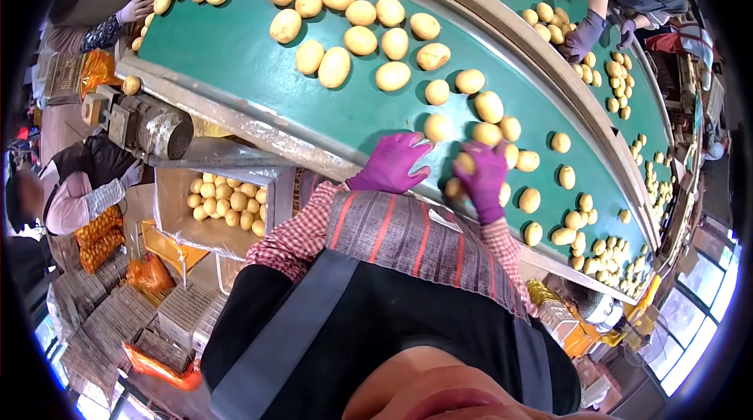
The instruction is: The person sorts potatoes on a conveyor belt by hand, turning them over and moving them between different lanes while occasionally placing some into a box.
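Observation:
My left hand (391,163), in a purple glove, lies at the near edge of the green conveyor belt (235,51) with its fingers spread and nothing in them. Just beyond its fingertips is a potato (438,127). My right hand (486,173), also gloved in purple and a little blurred, is bent over the belt. A blurred potato (465,162) sits between its thumb and fingers. Other pale yellow potatoes lie close around this hand, among them one potato (487,134) beyond the fingers and another potato (528,161) to the right.
A metal rail (502,36) divides my belt from a second belt, where a co-worker's gloved hand (584,37) touches potatoes. Another person's glove (135,8) is at the upper left. Below the belt stand a lined box of potatoes (227,204), a motor (161,130) and stacked crates (184,314).

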`<state>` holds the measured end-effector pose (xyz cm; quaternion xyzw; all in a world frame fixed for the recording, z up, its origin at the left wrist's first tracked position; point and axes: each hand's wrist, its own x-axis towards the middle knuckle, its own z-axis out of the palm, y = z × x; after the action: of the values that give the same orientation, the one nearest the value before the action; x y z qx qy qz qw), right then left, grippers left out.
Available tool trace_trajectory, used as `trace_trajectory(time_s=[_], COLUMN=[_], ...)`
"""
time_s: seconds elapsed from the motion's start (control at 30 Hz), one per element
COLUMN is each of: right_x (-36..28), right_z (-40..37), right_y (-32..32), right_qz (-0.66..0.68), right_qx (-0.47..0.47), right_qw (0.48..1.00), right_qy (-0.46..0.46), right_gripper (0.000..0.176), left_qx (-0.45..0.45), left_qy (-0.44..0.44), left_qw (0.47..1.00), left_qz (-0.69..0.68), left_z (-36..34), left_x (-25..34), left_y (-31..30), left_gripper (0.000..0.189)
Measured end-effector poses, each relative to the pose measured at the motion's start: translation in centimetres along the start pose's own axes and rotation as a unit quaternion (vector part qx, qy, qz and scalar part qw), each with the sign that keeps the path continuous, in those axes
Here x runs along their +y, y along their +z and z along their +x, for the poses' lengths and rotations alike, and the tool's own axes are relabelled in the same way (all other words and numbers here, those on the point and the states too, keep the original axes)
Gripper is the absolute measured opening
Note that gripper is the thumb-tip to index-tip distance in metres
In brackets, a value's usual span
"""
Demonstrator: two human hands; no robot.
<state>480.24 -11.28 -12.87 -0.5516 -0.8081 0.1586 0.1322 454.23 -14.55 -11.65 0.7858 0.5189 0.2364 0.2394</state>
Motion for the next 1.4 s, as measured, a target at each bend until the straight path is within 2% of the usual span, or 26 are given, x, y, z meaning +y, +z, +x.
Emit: trace_trajectory(time_s=[0.03, 0.1, 0.13, 0.17, 0.23, 0.3, 0.43, 0.5, 0.57, 0.6, 0.67, 0.7, 0.77, 0.83, 0.87, 0.9, 1.0, 1.03, 1.07, 1.1, 1.17, 1.23, 1.27, 1.3, 1.37, 1.4], right_x=[1.8, 4.2, 5.6, 6.6, 4.9, 0.5, -8.2, -12.0, -14.8, -15.3, -16.0, -16.0, -14.8, -11.9, -9.9, -9.5, -4.1, -1.5, -0.2, 0.6, 2.7, 3.1, 3.4, 3.4, 2.5, 1.2], right_z=[-0.1, -0.4, -0.5, -0.3, 2.5, 7.8, 20.4, 25.8, 29.4, 30.2, 30.8, 30.6, 28.8, 26.6, 24.7, 22.9, 16.5, 14.7, 12.8, 10.7, 7.0, 4.4, 2.7, 1.3, -1.3, -3.2], right_y=[-2.1, -4.4, -4.1, -3.7, -4.9, -5.2, -1.7, 1.3, 3.8, 4.0, 4.2, 4.5, 5.5, 9.1, 8.5, 4.1, -0.3, -1.1, -1.9, -3.1, -4.9, -9.5, -9.8, -9.9, -8.5, -10.4], right_qz=[0.051, -0.079, -0.05, -0.022, -0.035, 0.064, 0.163, 0.206, 0.143, 0.087, -0.025, -0.006, 0.022, 0.107, 0.052, 0.018, 0.021, 0.036, 0.05, 0.019, 0.002, 0.01, 0.009, 0.002, 0.135, 0.152], right_qx=[0.007, 0.048, 0.076, 0.104, 0.156, 0.204, 0.191, 0.185, 0.195, 0.181, 0.146, 0.113, 0.045, 0.145, 0.204, 0.052, 0.084, 0.088, 0.096, 0.149, 0.162, 0.058, 0.137, 0.22, 0.284, 0.228], right_qw=[0.997, 0.994, 0.993, 0.989, 0.984, 0.977, 0.959, 0.946, 0.949, 0.959, 0.972, 0.979, 0.99, 0.982, 0.971, 0.998, 0.996, 0.995, 0.994, 0.989, 0.987, 0.994, 0.988, 0.974, 0.949, 0.961], right_qy=[0.062, 0.052, 0.077, 0.102, 0.073, 0.023, -0.133, -0.168, -0.204, -0.199, -0.182, -0.172, -0.131, -0.055, -0.114, -0.039, 0.01, 0.014, 0.002, -0.013, 0.004, 0.088, 0.073, 0.056, -0.014, -0.044], right_gripper=[0.03, 0.037, 0.035, 0.034, 0.033, 0.034, 0.046, 0.046, 0.046, 0.046, 0.048, 0.047, 0.046, 0.033, 0.032, 0.032, 0.034, 0.034, 0.035, 0.034, 0.036, 0.04, 0.045, 0.049, 0.05, 0.049], left_qx=[0.033, 0.098, 0.226, 0.322, 0.371, 0.356, 0.199, 0.165, 0.157, 0.157, 0.215, 0.254, 0.198, 0.091, 0.046, 0.03, -0.006, 0.011, -0.004, 0.0, 0.07, 0.165, 0.231, 0.23, 0.225, 0.224], left_qy=[-0.02, -0.06, -0.081, -0.112, -0.204, -0.27, -0.321, -0.277, -0.196, -0.214, -0.216, -0.22, -0.228, -0.171, -0.158, -0.157, -0.127, -0.102, -0.108, -0.093, -0.078, -0.155, -0.199, -0.224, -0.266, -0.298], left_qw=[0.999, 0.993, 0.97, 0.94, 0.899, 0.839, 0.846, 0.885, 0.94, 0.952, 0.931, 0.915, 0.88, 0.957, 0.971, 0.976, 0.989, 0.995, 0.993, 0.996, 0.989, 0.972, 0.949, 0.947, 0.927, 0.906], left_qz=[0.007, 0.021, -0.04, 0.016, 0.112, 0.312, 0.376, 0.336, 0.232, 0.155, 0.202, 0.222, 0.366, 0.217, 0.171, 0.15, 0.081, 0.017, 0.045, 0.011, -0.102, -0.062, -0.086, -0.004, 0.142, 0.201], left_z=[1.3, 4.5, 5.6, 6.6, 8.7, 9.2, 11.5, 11.0, 10.3, 10.4, 12.2, 13.5, 15.6, 18.4, 19.5, 19.8, 19.1, 18.3, 17.0, 16.1, 12.7, 8.1, 4.8, 1.1, -5.4, -7.8], left_x=[-0.1, -1.8, -4.7, -8.3, -16.1, -24.1, -23.4, -21.7, -21.2, -20.4, -20.4, -20.5, -22.9, -24.0, -24.2, -22.5, -15.4, -11.5, -7.8, -4.4, -0.2, 4.2, 4.8, 4.7, 3.3, 3.0], left_y=[-1.8, -8.0, -9.9, -12.3, -19.4, -22.1, -22.5, -22.3, -21.2, -20.9, -21.8, -22.4, -21.9, -19.9, -18.7, -17.7, -14.0, -12.6, -12.3, -12.2, -12.7, -16.0, -17.5, -20.8, -23.4, -23.6], left_gripper=[0.057, 0.054, 0.046, 0.039, 0.047, 0.056, 0.065, 0.063, 0.058, 0.053, 0.057, 0.059, 0.058, 0.054, 0.05, 0.047, 0.039, 0.043, 0.047, 0.048, 0.048, 0.045, 0.045, 0.051, 0.052, 0.053])
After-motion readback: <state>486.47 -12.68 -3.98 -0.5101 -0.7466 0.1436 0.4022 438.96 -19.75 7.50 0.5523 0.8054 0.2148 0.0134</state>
